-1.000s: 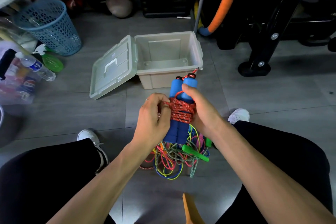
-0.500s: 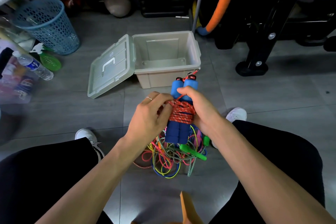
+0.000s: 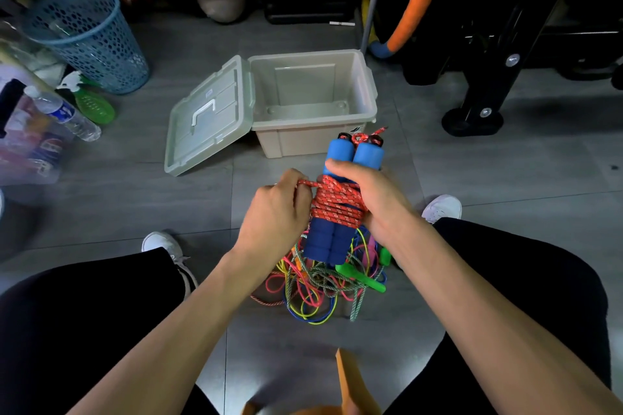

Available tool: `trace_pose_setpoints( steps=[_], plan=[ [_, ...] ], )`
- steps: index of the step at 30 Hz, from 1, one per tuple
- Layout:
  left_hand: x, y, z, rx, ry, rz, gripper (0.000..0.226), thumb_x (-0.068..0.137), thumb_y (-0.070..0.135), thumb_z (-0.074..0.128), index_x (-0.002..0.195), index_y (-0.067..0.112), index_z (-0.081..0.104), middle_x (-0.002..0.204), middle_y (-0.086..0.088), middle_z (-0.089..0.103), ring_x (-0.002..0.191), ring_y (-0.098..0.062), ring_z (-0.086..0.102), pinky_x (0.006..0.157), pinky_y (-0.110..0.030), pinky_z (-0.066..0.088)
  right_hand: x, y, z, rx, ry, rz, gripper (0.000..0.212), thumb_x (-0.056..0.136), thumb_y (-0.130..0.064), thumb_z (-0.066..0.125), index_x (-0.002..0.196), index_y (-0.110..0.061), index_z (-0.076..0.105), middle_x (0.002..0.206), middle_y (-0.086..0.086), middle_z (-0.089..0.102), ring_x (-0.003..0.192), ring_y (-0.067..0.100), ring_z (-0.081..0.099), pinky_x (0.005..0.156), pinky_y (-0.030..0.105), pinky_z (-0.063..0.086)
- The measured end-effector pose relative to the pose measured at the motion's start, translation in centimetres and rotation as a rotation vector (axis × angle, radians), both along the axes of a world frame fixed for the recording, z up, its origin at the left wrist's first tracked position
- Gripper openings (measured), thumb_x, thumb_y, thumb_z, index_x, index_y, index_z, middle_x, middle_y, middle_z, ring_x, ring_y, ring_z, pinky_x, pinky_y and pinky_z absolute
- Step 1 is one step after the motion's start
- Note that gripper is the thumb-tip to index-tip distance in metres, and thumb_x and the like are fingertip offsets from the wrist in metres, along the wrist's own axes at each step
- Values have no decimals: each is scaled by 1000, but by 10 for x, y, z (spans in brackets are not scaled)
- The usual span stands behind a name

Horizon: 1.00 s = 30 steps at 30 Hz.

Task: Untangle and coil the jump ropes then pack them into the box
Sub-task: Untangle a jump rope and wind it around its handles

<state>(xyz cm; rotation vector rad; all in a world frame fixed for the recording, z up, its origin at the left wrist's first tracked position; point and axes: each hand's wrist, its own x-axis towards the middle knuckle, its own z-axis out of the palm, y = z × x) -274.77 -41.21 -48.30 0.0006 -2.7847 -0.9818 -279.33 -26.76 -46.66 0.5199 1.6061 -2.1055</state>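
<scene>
A jump rope with two blue foam handles (image 3: 340,232) held side by side has its red speckled rope (image 3: 337,204) wound round the middle. My right hand (image 3: 374,199) grips the handles from the right, thumb across the top of the coil. My left hand (image 3: 278,212) pinches a strand of the red rope at the coil's left side. Below lies a tangled pile of coloured ropes (image 3: 323,286) with a green handle (image 3: 360,278) on the floor between my feet. The beige box (image 3: 367,77) stands open beyond, nothing inside, its lid (image 3: 209,118) hanging to the left.
A blue mesh basket (image 3: 87,37) and a water bottle (image 3: 64,113) sit at the left. Black gym equipment (image 3: 485,77) with an orange foam bar (image 3: 414,0) stands at the back right. An orange object (image 3: 350,384) is at the bottom edge. My knees flank the pile.
My left hand has drawn back to the left, pulling a red strand taut from the coil. The bundle has tilted slightly.
</scene>
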Motion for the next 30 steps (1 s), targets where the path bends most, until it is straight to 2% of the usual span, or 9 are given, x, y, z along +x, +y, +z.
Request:
trace_pose_setpoints(
  steps=[3,9,12,14,17,20,23,27,30],
  plan=[
    [0,-8,3,-197,134,-47,28,89,28,37,80,8,53,48,-3,38,38,-32,33,43,-25,23,-1,5,2,-9,15,3,22,66,-18,83,82,-10,70,73,10,69,65,25,66,79,49,55],
    [2,-19,2,-403,277,-62,15,92,28,40,82,17,44,49,-2,47,36,-32,46,41,-20,25,5,12,12,-11,139,-8,9,68,-13,82,69,-17,74,79,14,71,72,28,69,79,49,56],
    [8,-23,0,-251,196,-120,20,96,37,42,85,21,49,57,2,51,48,-34,52,42,-27,36,3,20,20,-65,135,36,23,67,-16,77,88,-9,71,86,17,74,76,26,72,76,41,59],
    [11,-28,1,-40,101,-138,22,97,41,40,87,25,52,62,4,55,56,-30,56,46,-33,44,0,22,20,-55,98,65,28,71,-16,75,96,-6,68,90,17,75,78,25,72,77,40,59],
    [8,-28,5,376,-148,-8,21,92,41,51,87,24,62,76,3,68,70,-19,66,65,-38,54,-4,16,11,-18,77,9,8,82,-8,72,89,-8,68,82,10,74,72,22,70,75,38,57],
    [10,-24,7,756,-501,32,33,81,52,63,99,24,65,95,2,71,95,-18,68,85,-40,56,-5,1,0,54,60,-53,7,82,-10,73,81,-12,67,63,-1,69,59,13,66,67,31,53],
    [21,-25,1,793,-783,-99,42,78,44,72,116,28,63,107,5,70,105,-10,65,91,-36,53,-5,-9,-9,-8,25,-125,9,83,-12,73,76,-14,67,60,-2,68,56,13,64,65,32,52],
    [21,-26,-12,831,-705,-9,25,94,21,63,118,14,62,107,-8,69,91,-13,68,86,-35,57,-10,-13,-22,8,-9,-144,9,82,-10,75,81,-14,66,68,0,70,62,14,66,69,34,53],
    [19,-36,-25,854,-689,182,22,93,22,63,113,12,65,98,-9,71,81,-18,70,75,-34,60,-16,-16,-38,202,-31,-42,16,78,-21,78,83,-11,67,78,5,69,73,20,65,78,39,53]
  ],
)
